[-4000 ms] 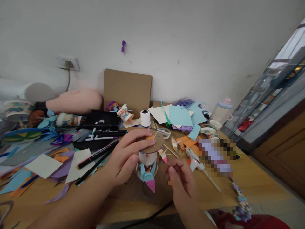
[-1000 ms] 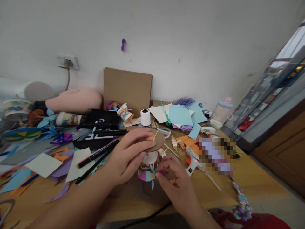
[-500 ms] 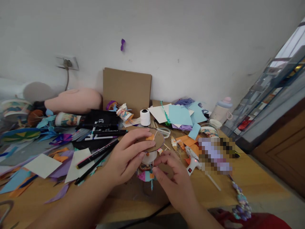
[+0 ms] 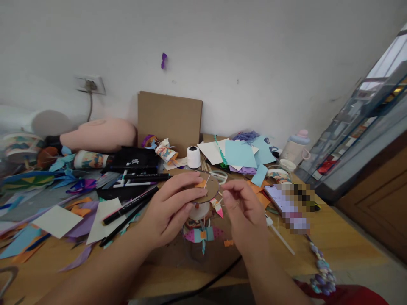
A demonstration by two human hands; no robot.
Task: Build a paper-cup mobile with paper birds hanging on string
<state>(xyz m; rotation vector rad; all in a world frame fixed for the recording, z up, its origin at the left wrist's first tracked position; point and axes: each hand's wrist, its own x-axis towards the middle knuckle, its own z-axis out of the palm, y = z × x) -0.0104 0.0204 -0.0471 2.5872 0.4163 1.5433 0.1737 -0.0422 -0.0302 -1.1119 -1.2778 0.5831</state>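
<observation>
My left hand (image 4: 173, 203) is closed on a small round cardboard disc (image 4: 212, 190), its fingers lying across the top. A white string runs over the disc near an orange paper patch. Below it is a whitish round piece (image 4: 201, 212) with a patterned cup partly hidden under it. A paper figure in pink, light blue and orange (image 4: 203, 234) hangs at the front. At the disc's right edge, my right hand (image 4: 243, 207) pinches thumb and forefinger together; what lies between them is too small to make out. A pink-tipped paper piece (image 4: 219, 210) dangles beside these fingers.
Black markers (image 4: 130, 205) and paper scraps (image 4: 57, 220) lie left. Behind stand a white thread spool (image 4: 193, 157) and cardboard sheets (image 4: 168, 120). A phone (image 4: 280, 203) with a beaded strap (image 4: 322, 267) and a translucent glue stick (image 4: 282, 239) lie right. A black cable (image 4: 216, 279) crosses the table's front edge.
My right hand has moved up and right, from the hanging paper figure to the disc's edge, and now covers the glue gun. More of the figure shows. My left hand stays in place.
</observation>
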